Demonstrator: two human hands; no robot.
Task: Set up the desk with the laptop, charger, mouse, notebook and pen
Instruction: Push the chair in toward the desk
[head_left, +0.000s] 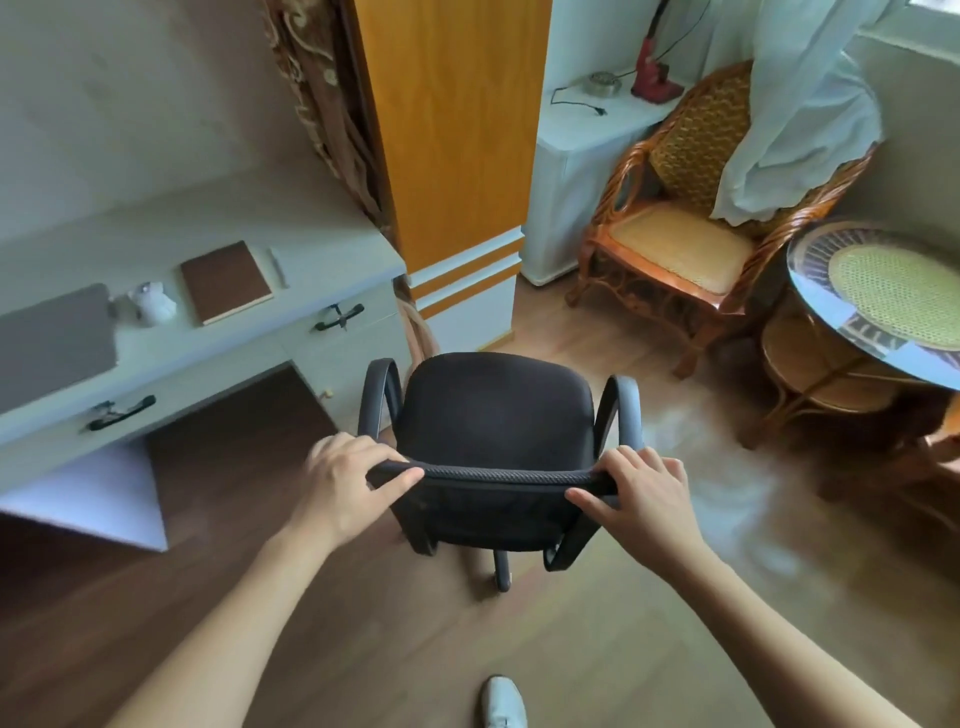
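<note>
Both hands, left (347, 480) and right (641, 493), grip the office chair's (496, 415) backrest (fingers curled over it); closed laptop (52, 343), notebook (226, 282) and pen (279, 267) lie on the table (311, 228).

Wood-plank floor (363, 639), brown, w/ pale glare patches on the right side. Pale grey-green desk (322, 244) at left against a plain light wall (130, 104); two drawers w/ black handles, dark kneehole below. Black office chair (493, 415) w/ grey armrests stands mid-room, off the desk's right corner. Behind the desk, a patterned brown curtain (322, 104) next to an orange wood panel (452, 119) w/ white bands at its base. Far right: rattan armchair (675, 228), sheer white curtain (800, 114) draped over its back, daylight coming thru. Round glass-top rattan table (883, 296) near it. White ledge (587, 124) behind the armchair.
</note>
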